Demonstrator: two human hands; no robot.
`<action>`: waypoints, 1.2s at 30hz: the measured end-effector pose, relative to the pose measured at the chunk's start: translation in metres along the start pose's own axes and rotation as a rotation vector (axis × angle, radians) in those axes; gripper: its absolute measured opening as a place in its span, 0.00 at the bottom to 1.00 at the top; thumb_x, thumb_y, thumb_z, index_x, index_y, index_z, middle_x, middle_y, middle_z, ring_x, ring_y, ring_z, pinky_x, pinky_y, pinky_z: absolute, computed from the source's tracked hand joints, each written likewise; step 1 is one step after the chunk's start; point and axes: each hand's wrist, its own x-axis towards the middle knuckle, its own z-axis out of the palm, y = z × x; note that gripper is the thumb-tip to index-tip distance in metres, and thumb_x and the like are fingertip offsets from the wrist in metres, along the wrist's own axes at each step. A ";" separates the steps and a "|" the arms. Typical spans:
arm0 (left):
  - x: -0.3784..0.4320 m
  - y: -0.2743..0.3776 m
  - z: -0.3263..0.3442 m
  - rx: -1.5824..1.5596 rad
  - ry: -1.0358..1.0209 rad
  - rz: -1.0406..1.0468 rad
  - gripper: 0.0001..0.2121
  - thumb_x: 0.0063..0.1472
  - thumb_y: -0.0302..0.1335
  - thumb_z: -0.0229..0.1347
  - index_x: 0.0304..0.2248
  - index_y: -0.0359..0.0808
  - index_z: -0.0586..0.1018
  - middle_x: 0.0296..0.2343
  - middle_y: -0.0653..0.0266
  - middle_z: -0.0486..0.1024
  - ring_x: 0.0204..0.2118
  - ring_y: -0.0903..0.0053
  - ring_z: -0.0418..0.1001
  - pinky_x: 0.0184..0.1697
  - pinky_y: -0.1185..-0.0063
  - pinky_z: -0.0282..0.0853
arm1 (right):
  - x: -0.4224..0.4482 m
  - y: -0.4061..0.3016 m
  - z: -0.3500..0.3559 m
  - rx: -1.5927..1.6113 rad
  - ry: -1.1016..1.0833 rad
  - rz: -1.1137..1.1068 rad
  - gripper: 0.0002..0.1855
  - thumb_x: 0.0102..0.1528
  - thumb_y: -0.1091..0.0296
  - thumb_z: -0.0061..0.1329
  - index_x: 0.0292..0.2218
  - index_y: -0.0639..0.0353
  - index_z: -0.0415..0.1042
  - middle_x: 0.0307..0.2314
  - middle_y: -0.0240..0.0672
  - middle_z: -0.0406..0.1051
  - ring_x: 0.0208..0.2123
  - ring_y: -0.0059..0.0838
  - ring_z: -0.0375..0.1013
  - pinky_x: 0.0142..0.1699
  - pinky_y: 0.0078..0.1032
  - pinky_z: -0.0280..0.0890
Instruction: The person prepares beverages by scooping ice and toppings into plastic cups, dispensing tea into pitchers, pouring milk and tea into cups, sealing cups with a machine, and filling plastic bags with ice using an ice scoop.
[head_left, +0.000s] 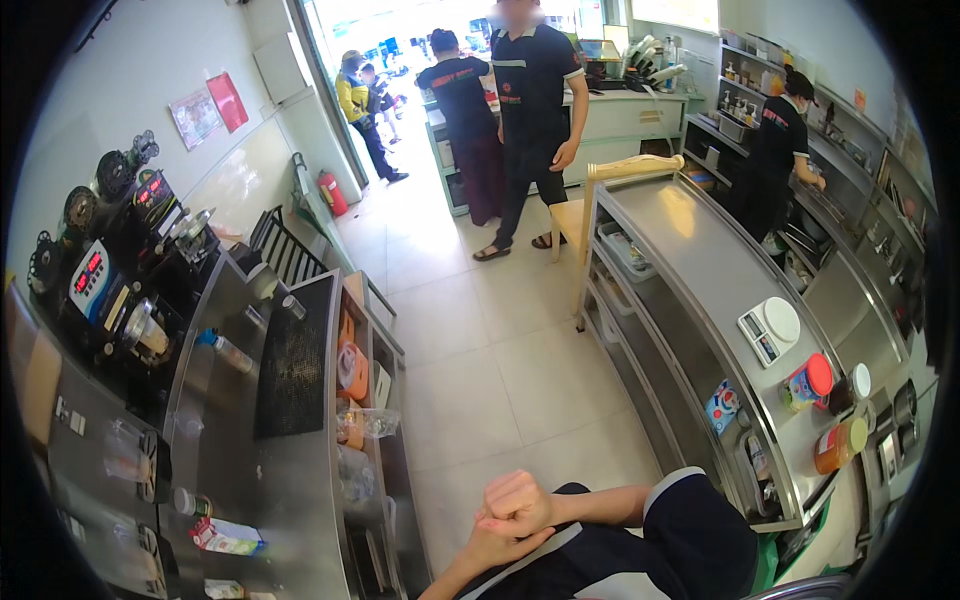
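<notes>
Both of my hands meet in front of my dark shirt, at the bottom middle of the view. Curled into a fist, my right hand (517, 501) rests against my left hand (491, 546). The left one wraps around it from below, with its thumb stretched along the right wrist. I see no object in either of them; the inside of the fist is hidden. To the left is a steel counter with a milk carton (227, 536) lying on it. A steel shelf table (697, 247) stands on my right, with a white digital scale (771, 331) on top.
Jars, one a red-lidded jar (808, 382), stand along the right table. Cup sealing machines (112, 300) and a black mat (296, 360) occupy the left side. A wooden chair (574, 225) borders the tiled aisle. One person (536, 97) stands ahead; others work by the counters.
</notes>
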 end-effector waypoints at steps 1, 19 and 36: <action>0.001 0.002 0.001 0.048 0.013 0.000 0.15 0.42 0.37 0.58 0.19 0.32 0.71 0.16 0.63 0.68 0.19 0.73 0.67 0.19 0.78 0.61 | 0.000 -0.001 -0.001 0.018 0.006 -0.003 0.21 0.38 0.77 0.49 0.07 0.61 0.49 0.05 0.34 0.53 0.08 0.29 0.53 0.14 0.23 0.48; -0.002 0.047 -0.036 -0.258 0.466 0.406 0.08 0.48 0.25 0.46 0.21 0.34 0.57 0.23 0.48 0.63 0.16 0.66 0.59 0.18 0.75 0.56 | -0.011 -0.018 0.061 0.369 0.210 0.165 0.23 0.47 0.60 0.25 0.23 0.70 0.67 0.20 0.44 0.68 0.26 0.36 0.69 0.34 0.31 0.64; -0.086 0.019 -0.049 -0.238 0.148 0.599 0.21 0.35 0.28 0.57 0.28 0.42 0.59 0.26 0.64 0.57 0.28 0.74 0.57 0.28 0.78 0.56 | -0.027 -0.040 0.137 -0.509 0.468 -0.237 0.14 0.43 0.61 0.31 0.14 0.61 0.55 0.08 0.33 0.50 0.08 0.27 0.50 0.11 0.21 0.43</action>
